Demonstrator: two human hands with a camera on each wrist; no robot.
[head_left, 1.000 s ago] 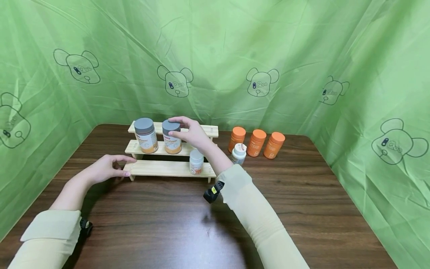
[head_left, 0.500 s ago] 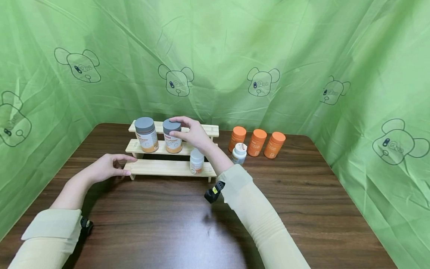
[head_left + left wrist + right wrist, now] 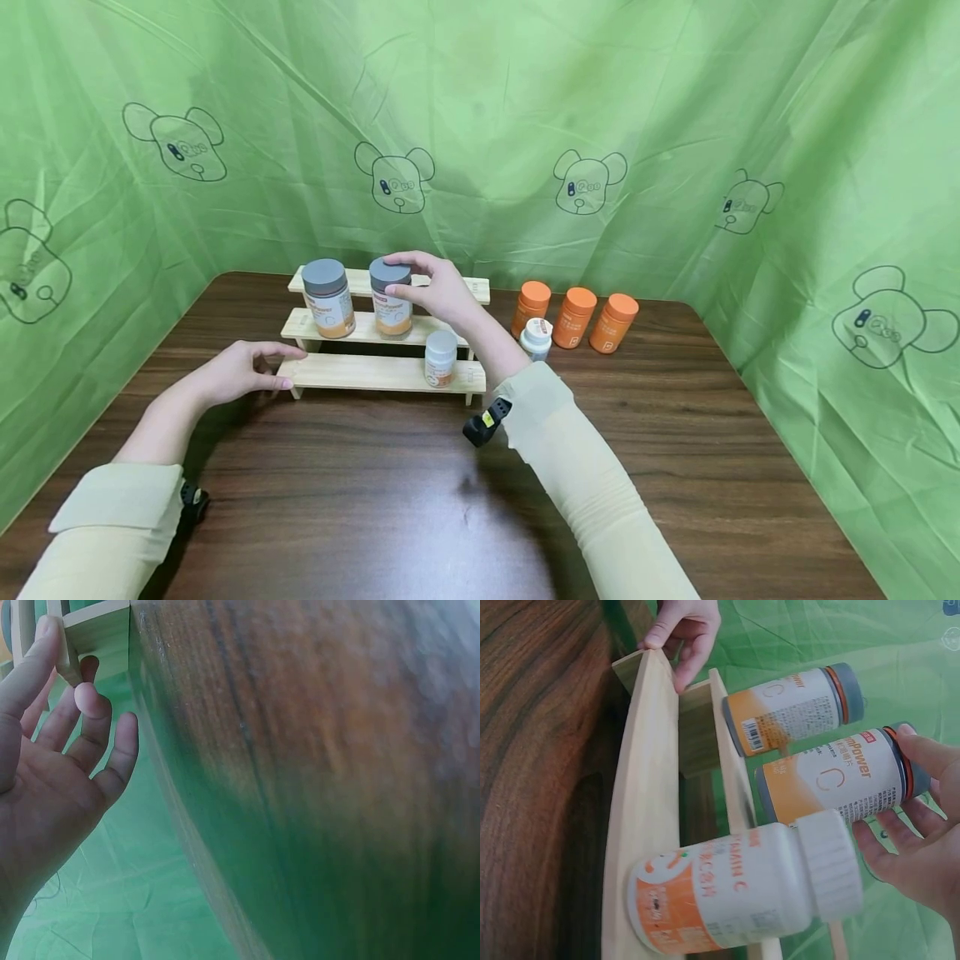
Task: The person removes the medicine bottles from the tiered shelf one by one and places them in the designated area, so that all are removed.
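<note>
The jar (image 3: 392, 315) is upright at the middle shelf (image 3: 364, 327) of the rack (image 3: 360, 283), beside its twin (image 3: 330, 310), my right hand (image 3: 441, 290) gripping near its lid (image 3: 382, 273). My left hand (image 3: 238, 372) pinches the bottom shelf (image 3: 360, 372). I should hold the jar level, forearm (image 3: 501, 346) clear of the white bottle (image 3: 440, 360).

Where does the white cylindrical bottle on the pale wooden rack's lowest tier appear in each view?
Head: the white cylindrical bottle stands left of and below picture centre.
Left wrist: not in it.
Right wrist: lower middle, large, cap toward the right.
Shared landmark: the pale wooden rack, in all three views.
</note>
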